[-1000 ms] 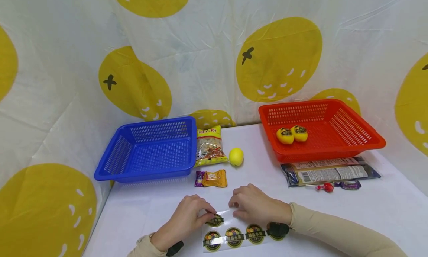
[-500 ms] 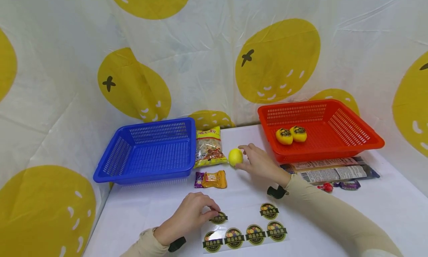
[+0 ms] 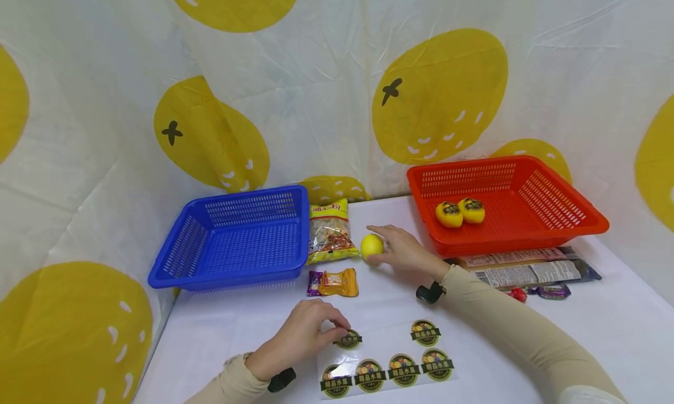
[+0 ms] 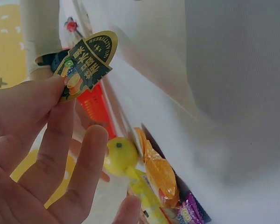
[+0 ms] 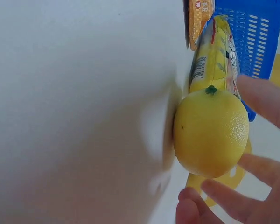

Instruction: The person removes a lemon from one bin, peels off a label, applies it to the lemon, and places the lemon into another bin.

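My left hand [image 3: 302, 334] pinches a round black-and-gold sticker [image 4: 87, 65] between thumb and index finger, above a clear sheet [image 3: 379, 339] bearing several like it. The other fingers of that hand are loosely bent. At the middle of the table my right hand [image 3: 402, 249] reaches around a yellow lemon [image 5: 212, 133], thumb on the near side and fingers spread on the far side. In the right wrist view a gap shows between the uppermost finger and the lemon, and another fingertip is right at its side. The lemon sits on the table beside a yellow food bag [image 3: 332, 234].
A blue basket [image 3: 229, 275] stands at the left. The red basket [image 3: 521, 237] at the right holds two yellow fruits [image 3: 460, 213] with stickers. Wrapped snacks [image 3: 337, 282] lie near the food bag. Flat packages [image 3: 532, 272], a red lollipop [image 3: 518, 294] and a purple candy [image 3: 550, 292] lie at right.
My right hand has moved from the sticker sheet forward to the lemon, and its fingers have come around it. My left hand has shifted slightly right, still pinching the sticker.
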`<state>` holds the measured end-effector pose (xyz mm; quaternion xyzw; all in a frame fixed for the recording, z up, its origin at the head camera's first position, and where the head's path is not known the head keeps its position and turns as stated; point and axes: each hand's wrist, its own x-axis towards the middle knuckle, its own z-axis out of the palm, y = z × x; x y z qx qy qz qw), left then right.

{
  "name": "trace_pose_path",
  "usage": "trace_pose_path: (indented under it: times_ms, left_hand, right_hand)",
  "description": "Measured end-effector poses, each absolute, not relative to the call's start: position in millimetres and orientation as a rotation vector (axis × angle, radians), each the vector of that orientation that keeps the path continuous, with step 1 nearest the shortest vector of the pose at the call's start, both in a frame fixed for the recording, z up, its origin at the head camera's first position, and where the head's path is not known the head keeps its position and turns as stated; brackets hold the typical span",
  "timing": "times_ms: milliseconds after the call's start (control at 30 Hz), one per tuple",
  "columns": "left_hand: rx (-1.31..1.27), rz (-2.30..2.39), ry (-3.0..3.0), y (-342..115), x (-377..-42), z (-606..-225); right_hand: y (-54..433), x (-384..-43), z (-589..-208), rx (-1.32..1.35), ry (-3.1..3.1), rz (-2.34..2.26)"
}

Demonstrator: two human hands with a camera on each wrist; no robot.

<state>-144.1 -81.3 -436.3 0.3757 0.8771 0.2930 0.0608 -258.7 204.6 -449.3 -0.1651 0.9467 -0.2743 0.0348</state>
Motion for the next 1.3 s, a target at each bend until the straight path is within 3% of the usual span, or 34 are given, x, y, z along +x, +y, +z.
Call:
trace_pose_path:
  times_ms: [567,1067,1300]
  left_hand:
    - [1.127,0.994,2.677,-62.4,-153.2,-430.8]
    - [0.982,1.401,2.765,-15.3,-206.5,-436.0]
    - [0.866,1.359,2.861,1.0,-238.6,-445.9]
  right_hand:
    - [203.3,-260.3,-457.2,-0.339,2.843,-0.935]
    - [198.7,-251.7,-456.6,-0.393,2.915,-0.953]
    - [200.2,-249.1,-455.4,-0.392,2.907,-0.964]
